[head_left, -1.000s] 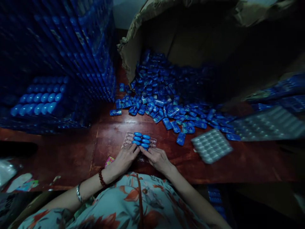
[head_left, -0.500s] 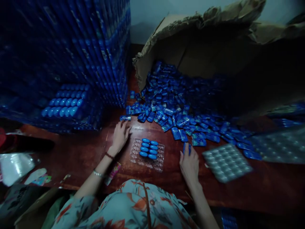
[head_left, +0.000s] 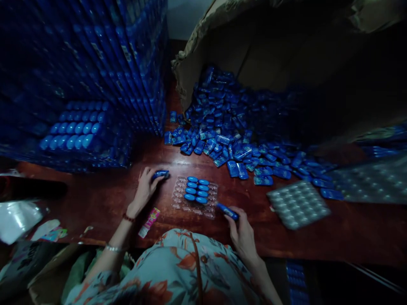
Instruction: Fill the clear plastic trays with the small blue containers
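A clear plastic tray (head_left: 210, 211) with oval cells lies on the table in front of me, two short rows of blue oval-topped pieces (head_left: 191, 185) standing in its middle. Left of it, my left hand (head_left: 143, 188) is closed on a small blue pack (head_left: 161, 174), held between thumb and fingers. My right hand (head_left: 244, 231) grips another small blue pack (head_left: 227, 211) by one end; its far end reaches the tray's right edge. Beyond the tray spreads a heap of similar blue packs (head_left: 237, 169). Their printing is too blurred to read.
A torn cardboard box (head_left: 187, 70) opens behind the heap. Tall stacks of filled blue trays (head_left: 127, 76) rise at left, a lower filled tray (head_left: 73, 129) before them. More cell trays (head_left: 299, 205) lie at right. A pink wrapper (head_left: 149, 222) lies near my left forearm.
My left hand has drawn a blue pack back from near the heap, toward me. My right hand has moved its pack leftward to the tray's edge. The view has shifted slightly.
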### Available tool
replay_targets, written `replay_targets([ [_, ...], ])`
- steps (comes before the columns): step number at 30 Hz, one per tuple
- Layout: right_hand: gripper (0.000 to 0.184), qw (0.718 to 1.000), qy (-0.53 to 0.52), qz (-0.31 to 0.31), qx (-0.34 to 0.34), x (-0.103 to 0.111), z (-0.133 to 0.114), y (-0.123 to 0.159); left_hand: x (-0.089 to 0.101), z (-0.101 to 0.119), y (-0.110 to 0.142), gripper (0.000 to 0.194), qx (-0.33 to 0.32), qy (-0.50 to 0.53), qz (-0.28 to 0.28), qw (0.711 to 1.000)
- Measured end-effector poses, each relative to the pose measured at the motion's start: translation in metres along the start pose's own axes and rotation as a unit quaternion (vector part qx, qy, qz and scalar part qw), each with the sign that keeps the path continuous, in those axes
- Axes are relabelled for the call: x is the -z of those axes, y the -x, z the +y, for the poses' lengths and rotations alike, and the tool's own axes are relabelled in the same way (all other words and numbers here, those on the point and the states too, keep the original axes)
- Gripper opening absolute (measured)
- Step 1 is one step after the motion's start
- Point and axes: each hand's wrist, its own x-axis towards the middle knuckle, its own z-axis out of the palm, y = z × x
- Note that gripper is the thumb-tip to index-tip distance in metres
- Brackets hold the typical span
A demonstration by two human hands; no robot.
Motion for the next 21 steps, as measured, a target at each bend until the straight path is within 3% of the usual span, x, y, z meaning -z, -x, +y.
replay_targets([
  [4, 0.02, 0.994, -0.011, -0.034, 0.107, -0.01, -0.017, 0.0, 0.01, 0.024, 0.057, 0.032, 0.083, 0.101, 0.03, 0.991],
  [8, 0.031, 0.98, 0.048, -0.089, 0.173, -0.018, -0.023, -0.014, 0.003, 0.049, 0.083, 0.031, 0.101, 0.11, 0.033, 0.988],
  [12, 0.041, 0.943, 0.17, -0.152, 0.242, -0.017, -0.032, -0.021, -0.016, 0.064, 0.086, 0.018, -0.008, 0.093, -0.017, 0.995],
  [16, 0.043, 0.912, 0.254, -0.214, 0.241, -0.013, -0.052, -0.028, -0.032, 0.064, 0.086, 0.035, -0.149, 0.034, -0.072, 0.986],
  [21, 0.037, 0.886, 0.281, -0.274, 0.248, -0.014, -0.073, -0.042, -0.036, 0.057, 0.084, 0.047, -0.227, -0.026, -0.116, 0.967],
])
